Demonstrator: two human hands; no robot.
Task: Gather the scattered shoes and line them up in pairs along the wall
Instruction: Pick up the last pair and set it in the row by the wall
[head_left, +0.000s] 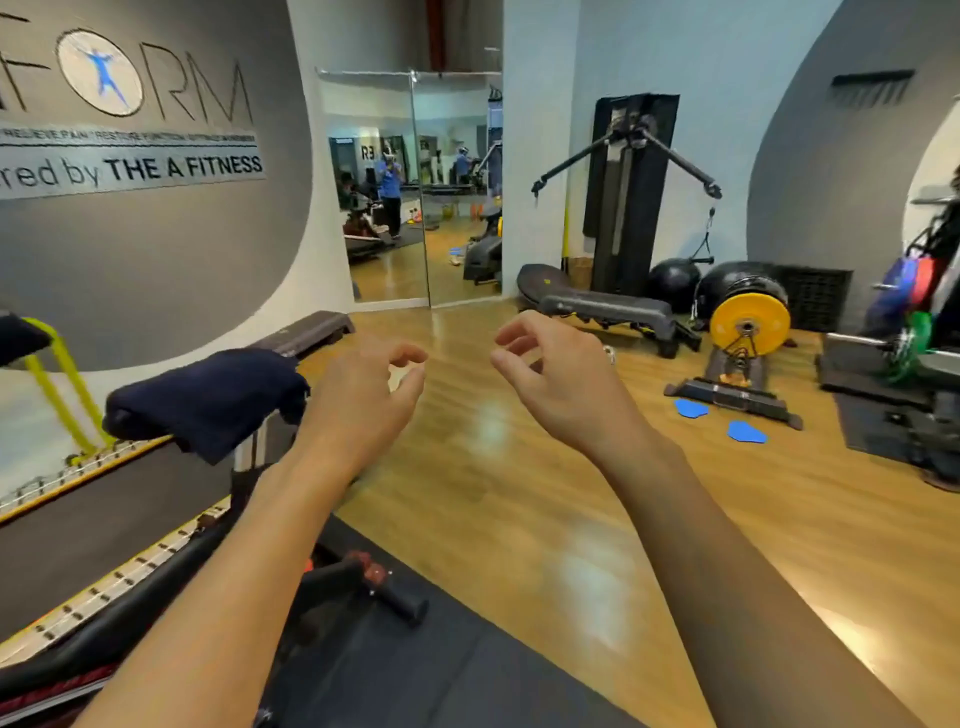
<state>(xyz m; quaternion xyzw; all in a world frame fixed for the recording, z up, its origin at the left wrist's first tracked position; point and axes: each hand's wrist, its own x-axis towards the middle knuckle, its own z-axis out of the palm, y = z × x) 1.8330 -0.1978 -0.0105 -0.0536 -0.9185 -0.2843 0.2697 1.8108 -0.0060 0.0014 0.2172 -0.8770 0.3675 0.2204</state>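
My left hand (363, 395) and my right hand (561, 384) are both raised in front of me over the wooden floor (519, 493). Their fingers hang loosely curled and neither holds anything. No shoe shows in this view. Two flat blue pads (691, 408) lie on the floor at the right, by a weight stand.
A treadmill (104, 545) with a dark cloth (208, 400) over its rail fills the left. A black mat (415, 675) lies below. A step bench (608, 309), cable machine (628, 197), black balls, yellow weight plate (750, 325) and mirror (410, 208) line the far wall.
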